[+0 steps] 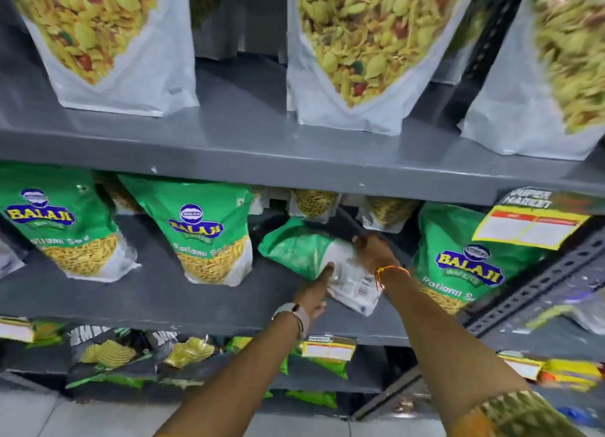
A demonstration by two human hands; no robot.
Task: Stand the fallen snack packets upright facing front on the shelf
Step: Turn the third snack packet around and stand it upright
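Observation:
A green and white snack packet (304, 256) lies flat on the grey middle shelf (163, 299), back side up with its barcode label showing. My left hand (314, 294) touches its lower left edge with the fingers stretched out. My right hand (373, 251) grips the packet's right side from above. To the left of it stand two upright green Balaji packets (199, 230), facing front, and a third (458, 260) stands to the right.
Large white packets of yellow mixture (357, 47) stand on the upper shelf. More packets (314, 202) sit at the back of the middle shelf. A yellow price tag (527, 224) hangs at the right, by a slotted metal upright (530, 282). Dark packets (111, 354) fill the lower shelf.

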